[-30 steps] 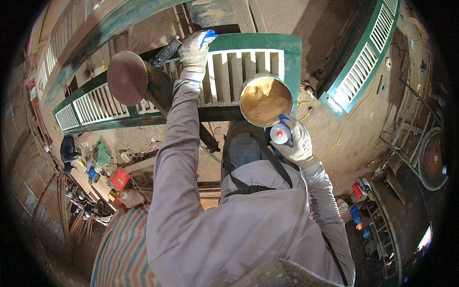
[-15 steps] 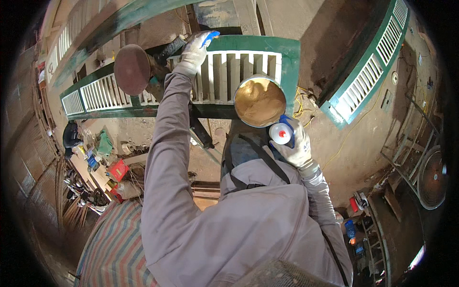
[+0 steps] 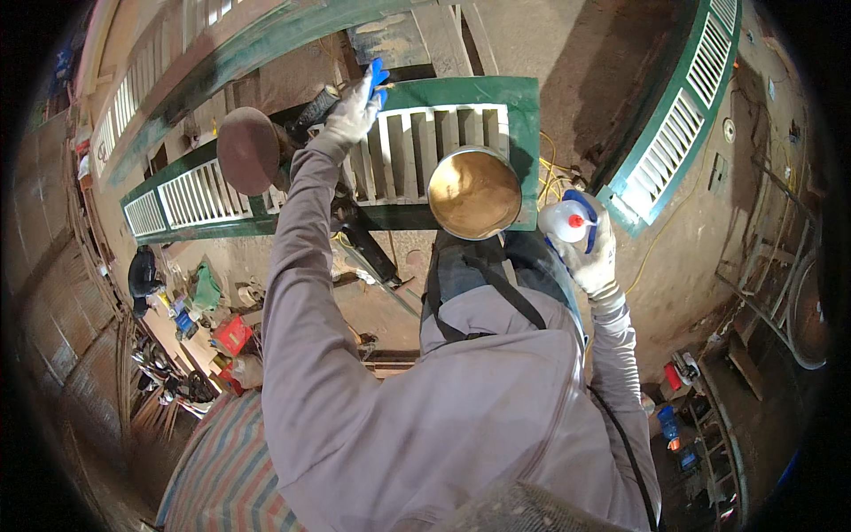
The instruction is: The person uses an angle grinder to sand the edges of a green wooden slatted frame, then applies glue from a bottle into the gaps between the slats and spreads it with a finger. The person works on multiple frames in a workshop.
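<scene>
My left hand [image 3: 353,108], in a white glove with blue-coated fingers, reaches over the slats of a green-and-white louvred panel [image 3: 490,90]. Its fingers are stretched and apart; I make out no object in them, though a small tan spot shows at the fingertips. On the panel's right end stands a round metal tin [image 3: 474,195] with tan-brown material inside. My right hand [image 3: 596,253], gloved alike, is closed around a white plastic bottle [image 3: 559,222] with a red tip. The bottle is held right of the tin, apart from it.
A sander with a round brown disc [image 3: 248,151] is left of my left hand. Another green louvred panel [image 3: 665,160] lies at the right, with a yellow cord [image 3: 551,182] nearby. Assorted items, including a red box [image 3: 232,334], are at lower left beside a striped sheet [image 3: 222,470].
My right hand has carried the bottle away from the tin, to the right, and tilted it. The left hand's fingers have spread near the panel's far edge. The whole view has shifted slightly.
</scene>
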The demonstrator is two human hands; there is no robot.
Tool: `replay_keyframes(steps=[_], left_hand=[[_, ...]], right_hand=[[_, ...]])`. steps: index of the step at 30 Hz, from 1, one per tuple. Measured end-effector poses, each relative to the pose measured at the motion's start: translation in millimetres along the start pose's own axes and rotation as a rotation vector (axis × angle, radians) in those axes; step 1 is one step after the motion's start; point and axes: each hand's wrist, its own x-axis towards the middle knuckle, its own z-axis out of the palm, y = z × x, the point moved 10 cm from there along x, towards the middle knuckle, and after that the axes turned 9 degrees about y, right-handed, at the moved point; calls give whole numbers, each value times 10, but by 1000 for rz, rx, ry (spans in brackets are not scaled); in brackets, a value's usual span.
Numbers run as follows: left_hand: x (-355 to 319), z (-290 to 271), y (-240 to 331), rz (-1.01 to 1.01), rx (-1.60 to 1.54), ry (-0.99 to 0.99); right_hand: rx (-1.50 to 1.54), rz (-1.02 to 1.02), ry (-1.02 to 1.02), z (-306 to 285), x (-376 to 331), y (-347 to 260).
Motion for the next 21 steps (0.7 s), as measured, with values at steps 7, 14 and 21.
replay_keyframes(steps=[7,14,21], left_hand=[[-167,27,373,247,557,84],[-183,165,584,83,651,0],[147,704,1159,174,732,-130]], right_hand=[[25,53,41,366,132,-277],[58,49,19,682,199,-522],[19,76,28,740,228,-532]])
